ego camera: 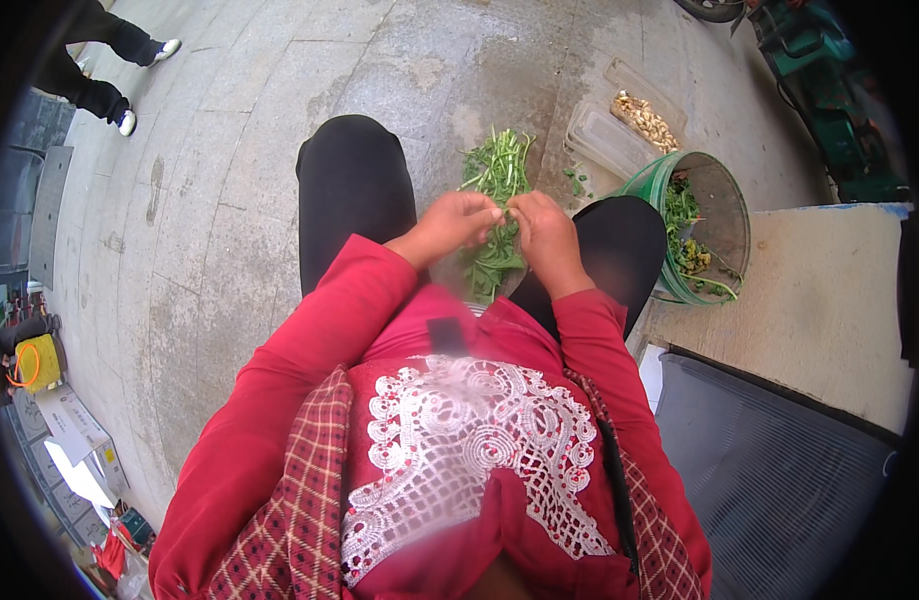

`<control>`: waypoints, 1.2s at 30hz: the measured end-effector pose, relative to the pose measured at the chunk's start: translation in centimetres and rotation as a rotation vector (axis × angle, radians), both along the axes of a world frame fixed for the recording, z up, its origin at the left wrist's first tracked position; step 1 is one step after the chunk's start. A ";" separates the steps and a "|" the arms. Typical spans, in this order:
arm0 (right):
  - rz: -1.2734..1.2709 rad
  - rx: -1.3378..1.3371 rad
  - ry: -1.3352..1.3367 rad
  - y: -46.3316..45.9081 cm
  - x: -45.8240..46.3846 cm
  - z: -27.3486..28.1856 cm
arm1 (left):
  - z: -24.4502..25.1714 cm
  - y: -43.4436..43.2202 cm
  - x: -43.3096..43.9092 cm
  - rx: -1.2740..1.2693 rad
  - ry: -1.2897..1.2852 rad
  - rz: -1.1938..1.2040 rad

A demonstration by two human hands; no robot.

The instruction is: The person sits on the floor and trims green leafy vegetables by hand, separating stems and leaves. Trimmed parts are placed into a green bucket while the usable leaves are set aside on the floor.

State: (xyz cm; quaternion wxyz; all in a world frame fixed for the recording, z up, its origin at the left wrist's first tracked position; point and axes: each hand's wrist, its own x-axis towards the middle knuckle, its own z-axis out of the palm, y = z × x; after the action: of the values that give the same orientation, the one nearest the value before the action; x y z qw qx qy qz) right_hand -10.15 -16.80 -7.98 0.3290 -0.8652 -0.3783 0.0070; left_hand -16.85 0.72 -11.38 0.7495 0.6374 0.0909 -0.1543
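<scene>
My left hand point(457, 219) and my right hand point(547, 231) meet fingertip to fingertip between my knees. A short piece of green stem point(509, 213) seems pinched between them, mostly covered by the fingers. Beneath and beyond them lies a bunch of leafy greens point(509, 161) with long pale stems, its cut ends and leaves mixed. More broad leaves point(494, 262) show on the near side of my hands. What supports these greens is largely hidden by my hands and legs.
Beside my right knee stands a green plastic bucket point(743, 217) holding leafy scraps point(681, 206). Past it, clear plastic boxes point(606, 139) sit on the paving point(242, 135), one with small pale-brown pieces point(643, 120). A person's legs point(103, 94) are at far left, cartons point(73, 424) at left.
</scene>
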 end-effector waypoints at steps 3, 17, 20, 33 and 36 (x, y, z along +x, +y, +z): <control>0.008 0.010 0.026 0.0 0.0 0.0 | 0.0 -0.1 0.0 0.006 0.016 0.006; 0.066 0.002 -0.006 0.1 -0.2 -0.1 | -0.6 0.0 0.0 -0.016 0.020 0.011; 0.075 -0.015 -0.038 0.1 -0.2 0.0 | -0.4 0.0 0.0 -0.019 0.029 0.011; 0.056 0.156 0.245 0.0 -0.2 -0.6 | 1.3 0.1 -0.1 -0.123 -0.017 -0.012; -0.072 0.322 0.679 0.1 -0.1 -1.1 | 1.4 0.2 -0.1 -0.156 -0.031 0.000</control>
State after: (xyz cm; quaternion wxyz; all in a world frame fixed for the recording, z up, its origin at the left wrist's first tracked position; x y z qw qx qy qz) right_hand -10.24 -16.73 -9.04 0.5673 -0.7636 -0.2133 0.2226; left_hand -16.98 0.88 -9.93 0.7980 0.5795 0.0670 -0.1512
